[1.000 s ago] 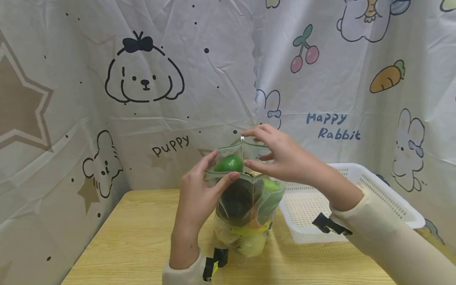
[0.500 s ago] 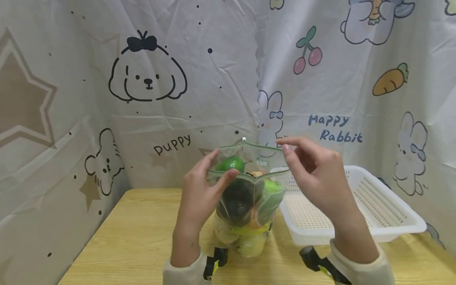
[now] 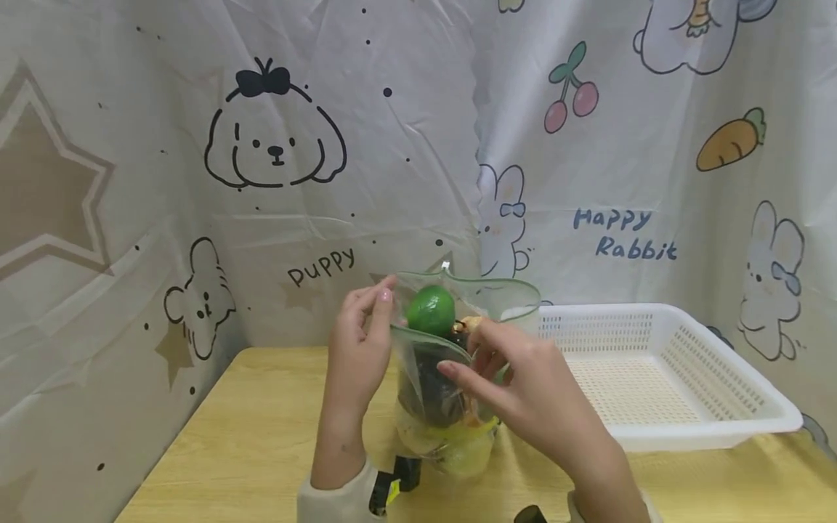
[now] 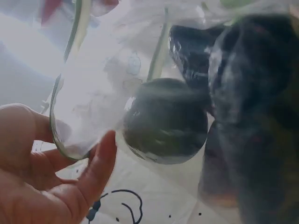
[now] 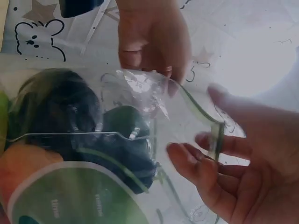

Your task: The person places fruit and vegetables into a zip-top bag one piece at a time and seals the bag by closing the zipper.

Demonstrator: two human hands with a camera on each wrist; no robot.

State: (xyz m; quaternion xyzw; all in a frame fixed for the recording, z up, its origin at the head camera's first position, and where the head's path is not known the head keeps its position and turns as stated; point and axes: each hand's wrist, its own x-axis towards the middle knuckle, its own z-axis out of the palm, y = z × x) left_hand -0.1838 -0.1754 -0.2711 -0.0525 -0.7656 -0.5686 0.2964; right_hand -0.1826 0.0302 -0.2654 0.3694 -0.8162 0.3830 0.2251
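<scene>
A clear zip-top bag [image 3: 409, 347] with a green-edged rim stands on the table, its mouth spread wide. Glossy green fruit [image 3: 431, 310] sits at the top inside, over a large dark item [image 3: 428, 392] and pale yellowish produce [image 3: 458, 452]. My left hand [image 3: 360, 338] pinches the bag's left corner. At the front rim is my right hand [image 3: 523, 378], fingers bent over the edge into the mouth, thumb outside. In the right wrist view that thumb [image 5: 229, 100] stands apart from the rim. The left wrist view shows dark rounded items [image 4: 166, 121] through the plastic.
A white perforated plastic basket [image 3: 713, 434] stands to the right of the bag. Wood-grain tabletop [image 3: 222, 436] stretches out on the left. Printed fabric [image 3: 405, 145] hangs as a wall behind and along both sides.
My right hand has moved from the back of the rim, past the right corner, to the front. The left thumb has shifted from the front wall to the left corner. The mouth is wider.
</scene>
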